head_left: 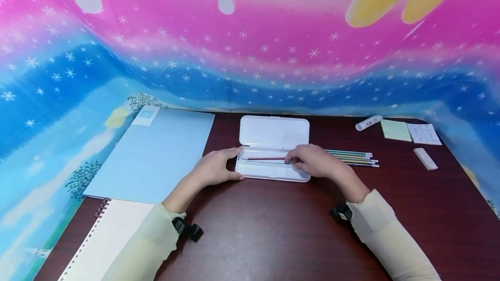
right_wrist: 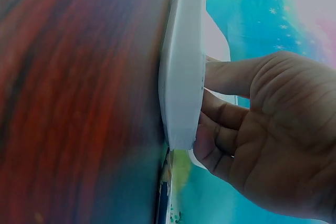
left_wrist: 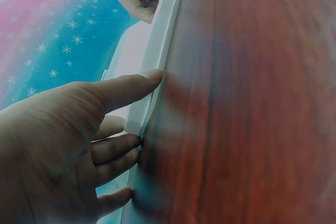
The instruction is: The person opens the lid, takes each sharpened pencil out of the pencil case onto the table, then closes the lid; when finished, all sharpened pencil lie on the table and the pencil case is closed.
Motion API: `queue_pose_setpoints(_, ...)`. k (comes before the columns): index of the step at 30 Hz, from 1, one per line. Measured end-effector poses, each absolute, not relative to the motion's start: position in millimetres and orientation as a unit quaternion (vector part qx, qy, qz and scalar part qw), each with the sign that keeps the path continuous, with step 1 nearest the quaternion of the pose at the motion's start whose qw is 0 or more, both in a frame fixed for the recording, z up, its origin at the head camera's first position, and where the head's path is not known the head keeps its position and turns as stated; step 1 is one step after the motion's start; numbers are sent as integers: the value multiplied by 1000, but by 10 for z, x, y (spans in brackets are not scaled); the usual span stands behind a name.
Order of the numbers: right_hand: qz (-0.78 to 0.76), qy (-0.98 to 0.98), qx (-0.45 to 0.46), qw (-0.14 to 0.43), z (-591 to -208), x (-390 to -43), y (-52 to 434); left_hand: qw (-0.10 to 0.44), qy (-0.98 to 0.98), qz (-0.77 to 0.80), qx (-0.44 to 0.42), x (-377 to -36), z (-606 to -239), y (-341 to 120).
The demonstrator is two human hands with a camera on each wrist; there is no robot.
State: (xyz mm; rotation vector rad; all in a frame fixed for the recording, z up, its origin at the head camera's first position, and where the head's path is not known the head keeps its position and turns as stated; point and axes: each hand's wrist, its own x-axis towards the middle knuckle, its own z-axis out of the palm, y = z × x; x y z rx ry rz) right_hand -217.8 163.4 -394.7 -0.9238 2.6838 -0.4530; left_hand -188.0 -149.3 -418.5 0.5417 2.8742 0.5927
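Observation:
A white pencil case [head_left: 269, 171] lies on the dark table with its lid [head_left: 274, 131] folded back. My left hand [head_left: 212, 167] holds the case's left end, thumb at the front corner and fingers toward the hinge. Inside the tray is a dark red pencil [head_left: 267, 158], pointing left. My right hand [head_left: 314, 160] reaches over the case's right end and pinches this pencil near its right part. Several striped pencils [head_left: 361, 159] lie side by side on the table, just right of the case; the right hand hides their left ends in the head view.
A light blue folder [head_left: 156, 155] and a spiral notebook [head_left: 113, 229] lie at the left. On the right are a glue stick [head_left: 369, 123], green sticky notes [head_left: 396, 130], a white patterned pad [head_left: 424, 134] and a white eraser [head_left: 425, 158]. Printed cloth [head_left: 250, 64] hangs behind the table.

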Motion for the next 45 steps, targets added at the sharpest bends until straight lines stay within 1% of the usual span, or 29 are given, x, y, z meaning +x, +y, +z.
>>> queue_pose_setpoints(10,-171,932,-291,130,-3963,-2191,1611,78,960,196,183,-1880,-4192,-1503)
queue_pose_setpoints(19,-205,926,-301,99,-3929,-2197,1695,78,960,194,185,-1879,-4185,-1495)
queue_pose_setpoints(31,-236,922,-299,71,-3803,-2252,1957,81,960,195,186,-1886,-4184,-1493)
queue_pose_setpoints(36,-249,921,-295,49,-3735,-2271,2103,81,959,196,187,-1887,-4189,-1491)
queue_pose_setpoints(45,-235,930,-283,27,-3739,-2296,2399,79,960,196,184,-1898,-4207,-1495)
